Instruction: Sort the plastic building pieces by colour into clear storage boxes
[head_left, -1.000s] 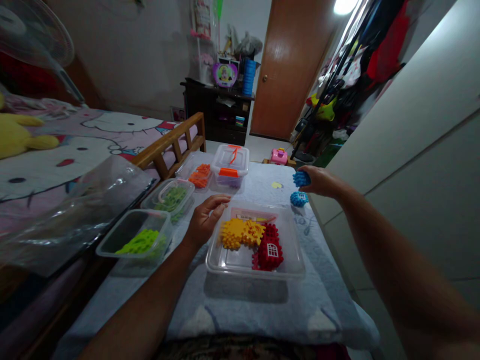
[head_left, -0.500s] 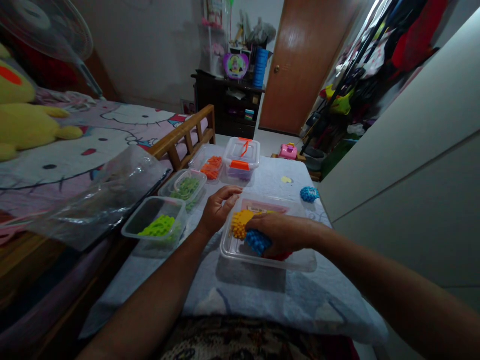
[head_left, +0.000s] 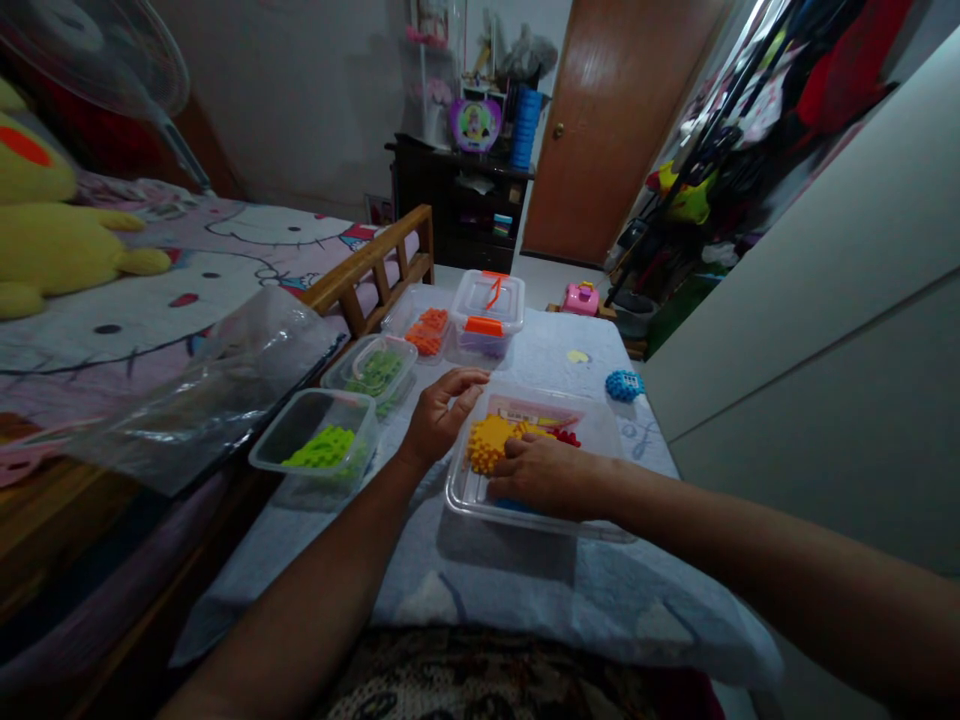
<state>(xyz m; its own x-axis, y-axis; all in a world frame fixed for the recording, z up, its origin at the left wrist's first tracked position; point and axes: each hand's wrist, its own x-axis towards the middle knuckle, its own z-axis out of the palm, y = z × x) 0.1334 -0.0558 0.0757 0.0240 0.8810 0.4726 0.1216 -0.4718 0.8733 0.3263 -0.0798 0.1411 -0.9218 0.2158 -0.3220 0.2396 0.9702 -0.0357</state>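
Note:
My right hand (head_left: 551, 478) is lowered into a clear plastic box (head_left: 469, 510), its fingers curled over blue knobbly toy blocks (head_left: 517, 506). The hand covers most of the blue blocks. Yellow knobbly blocks (head_left: 491, 443) lie by the fingertips, and red blocks (head_left: 568, 438) show behind the hand. At the box's left rim, my left hand (head_left: 448, 412) is open with nothing in it, fingers stretched forward. Whether it touches the rim I cannot tell.
Tubs of lime green (head_left: 322, 447), darker green (head_left: 376, 372) and orange pieces (head_left: 429, 332) stand to the left. Behind is a lidded box (head_left: 487, 305) with orange clips. A blue block cluster (head_left: 624, 385) sits near the right table edge. A wooden bed rail (head_left: 367, 262) borders the left.
My right hand has lowered the blue blocks into the near part of the box, so they are now mostly hidden. Red blocks have come into sight behind it. My left hand has hardly moved.

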